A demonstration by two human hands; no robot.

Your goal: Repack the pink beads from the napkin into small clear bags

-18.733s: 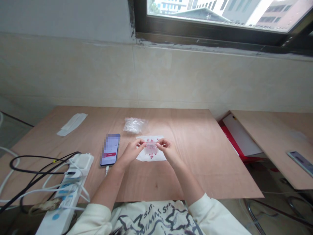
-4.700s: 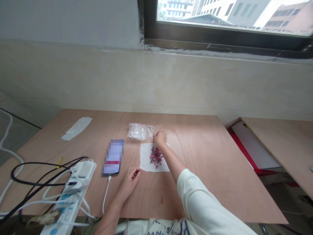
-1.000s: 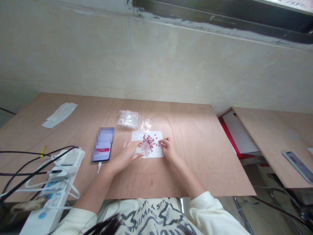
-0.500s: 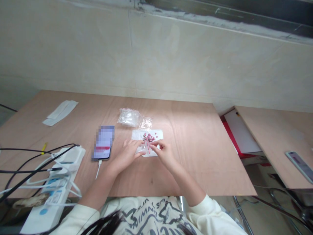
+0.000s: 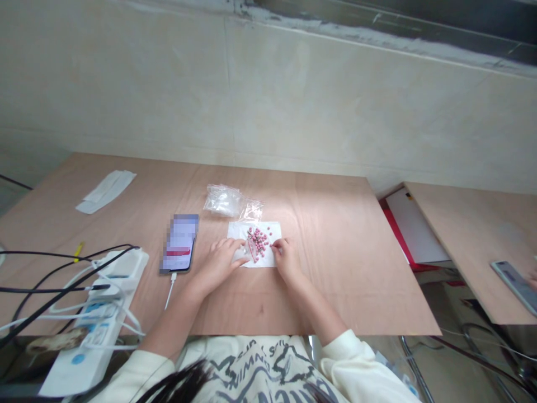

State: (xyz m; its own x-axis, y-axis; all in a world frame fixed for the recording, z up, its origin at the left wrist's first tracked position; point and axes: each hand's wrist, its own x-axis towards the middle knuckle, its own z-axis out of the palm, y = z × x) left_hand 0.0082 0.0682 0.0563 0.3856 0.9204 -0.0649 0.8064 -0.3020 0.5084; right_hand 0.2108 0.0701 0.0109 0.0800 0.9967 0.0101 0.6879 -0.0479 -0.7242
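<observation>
Many small pink beads (image 5: 260,237) lie in a loose heap on a white sheet (image 5: 235,228) on the table. My left hand (image 5: 229,254) is at the sheet's left side, thumb and fingers closed on a small clear zip bag (image 5: 250,250) with a red strip along its mouth. The bag lies against the left of the bead heap. My right hand (image 5: 286,257) rests at the sheet's right edge, thumb and forefinger pinched together beside the beads. Whatever is between those fingertips is too small to make out.
Clear plastic bags (image 5: 224,200) lie behind the sheet. To the left are a charging phone (image 5: 180,243), a white folded mask-like item (image 5: 107,191) and a power strip (image 5: 100,330) with cables. On another desk at right, part of a person's hand shows by a phone (image 5: 514,285).
My right hand has moved right, away from the bag's mouth to the sheet's edge. More beads now show, spread towards the front. My left hand has stayed on the bag.
</observation>
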